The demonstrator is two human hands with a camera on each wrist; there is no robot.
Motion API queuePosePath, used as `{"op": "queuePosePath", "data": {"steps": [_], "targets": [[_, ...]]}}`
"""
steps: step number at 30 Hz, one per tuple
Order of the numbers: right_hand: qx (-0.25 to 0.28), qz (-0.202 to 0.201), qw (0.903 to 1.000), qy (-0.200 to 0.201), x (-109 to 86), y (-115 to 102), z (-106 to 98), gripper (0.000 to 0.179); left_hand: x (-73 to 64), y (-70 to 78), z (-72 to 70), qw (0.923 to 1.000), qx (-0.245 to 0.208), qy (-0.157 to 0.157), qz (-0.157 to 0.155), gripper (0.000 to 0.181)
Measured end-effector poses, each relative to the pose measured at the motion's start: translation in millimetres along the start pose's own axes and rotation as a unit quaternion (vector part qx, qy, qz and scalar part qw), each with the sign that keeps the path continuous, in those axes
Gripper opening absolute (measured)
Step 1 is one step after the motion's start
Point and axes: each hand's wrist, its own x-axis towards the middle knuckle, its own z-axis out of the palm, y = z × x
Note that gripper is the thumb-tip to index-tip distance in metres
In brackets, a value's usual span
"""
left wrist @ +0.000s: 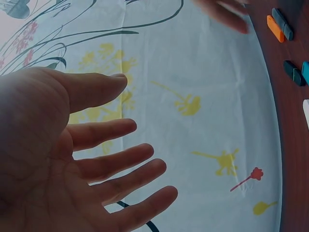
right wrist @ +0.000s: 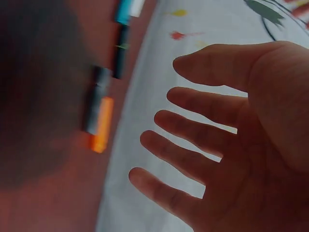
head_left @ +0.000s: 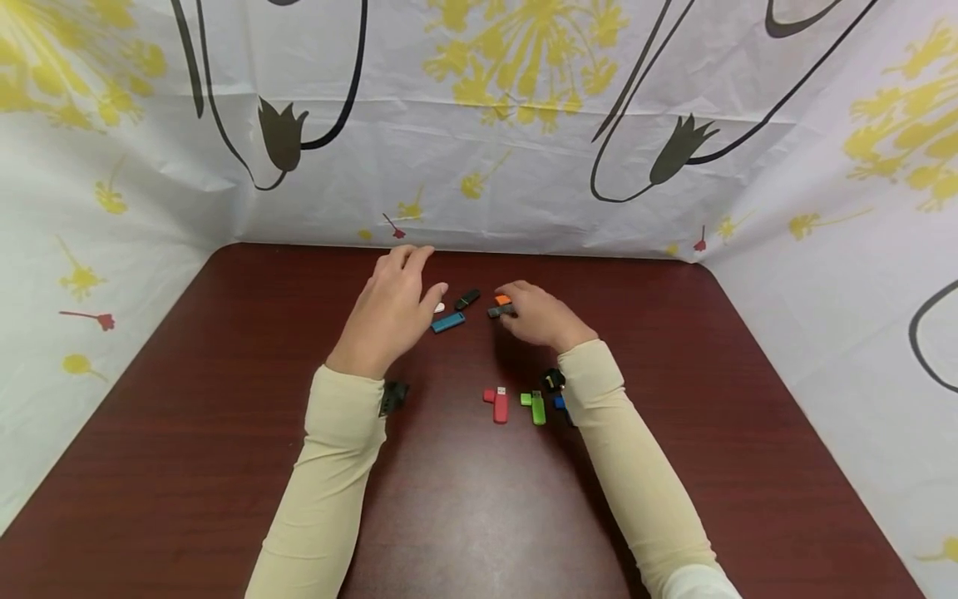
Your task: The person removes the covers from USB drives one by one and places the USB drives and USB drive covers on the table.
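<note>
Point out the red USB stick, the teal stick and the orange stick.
Red USB stick (head_left: pixel 501 408), head view: its body.
Teal stick (head_left: pixel 448 323), head view: its upper face.
Orange stick (left wrist: pixel 275 29), left wrist view: its visible middle.

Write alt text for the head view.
A person's left hand and right hand reach over a reddish-brown table, with a teal USB stick and a black USB stick between them. Nearer the camera, a red USB stick and a green USB stick lie uncapped.

Memory sticks (head_left: pixel 501 408): coloured red, green, teal, black, orange
Counter (head_left: pixel 434 507): coloured reddish-brown
Cloth (head_left: pixel 419 150): white, printed with yellow flowers (head_left: pixel 471 185)
</note>
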Motion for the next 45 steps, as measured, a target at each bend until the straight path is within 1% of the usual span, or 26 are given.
{"op": "queuePosePath", "data": {"steps": [4, 9, 13, 16, 20, 22, 27, 33, 37, 41, 45], "targets": [[-0.016, 0.011, 0.9991, -0.039, 6.4, 5, 13, 0.057, -1.6, -0.2, -2.1, 1.0, 0.003, 0.0, 0.005, 0.061], [-0.021, 0.032, 0.9967, -0.071, 8.4, 11, 20, 0.058, -2.0, -0.8, -3.6, 1.0, 0.003, 0.001, 0.009, 0.06], [-0.02, 0.031, 0.9969, -0.069, 8.4, 14, 20, 0.057, -2.1, -1.4, -3.8, 1.0, -0.002, -0.002, 0.007, 0.06], [-0.024, 0.019, 0.9979, -0.057, 8.5, 14, 20, 0.053, -2.3, -2.2, -3.8, 1.0, -0.008, -0.004, 0.003, 0.061], [-0.042, 0.007, 0.9983, -0.04, 8.4, 13, 18, 0.042, -2.5, -3.0, -3.9, 0.9999, -0.01, -0.004, 0.001, 0.061], [-0.048, 0.006, 0.9981, -0.039, 7.8, 13, 16, 0.037, -2.7, -3.1, -4.0, 0.9999, -0.01, -0.005, 0.001, 0.061], [-0.052, 0.006, 0.997, -0.057, 7.1, 14, 15, 0.032, -3.1, -2.9, -4.2, 0.9999, -0.011, -0.008, 0.0, 0.061], [-0.048, 0.028, 0.9944, -0.09, 7.3, 17, 15, 0.03, -3.2, -2.6, -4.7, 0.9999, -0.012, -0.007, -0.002, 0.061], [-0.047, 0.033, 0.9937, -0.096, 5.2, 16, 11, 0.028, -2.9, -2.5, -5.1, 0.9999, -0.014, -0.005, -0.003, 0.061], [-0.044, 0.025, 0.9953, -0.083, 1.0, 15, 4, 0.026, -3.0, -2.6, -5.8, 0.9999, -0.015, -0.006, -0.005, 0.06], [-0.029, 0.023, 0.9978, -0.056, -4.5, 12, -5, 0.025, -3.1, -2.7, -5.9, 0.9999, -0.014, -0.007, -0.005, 0.06]]}}
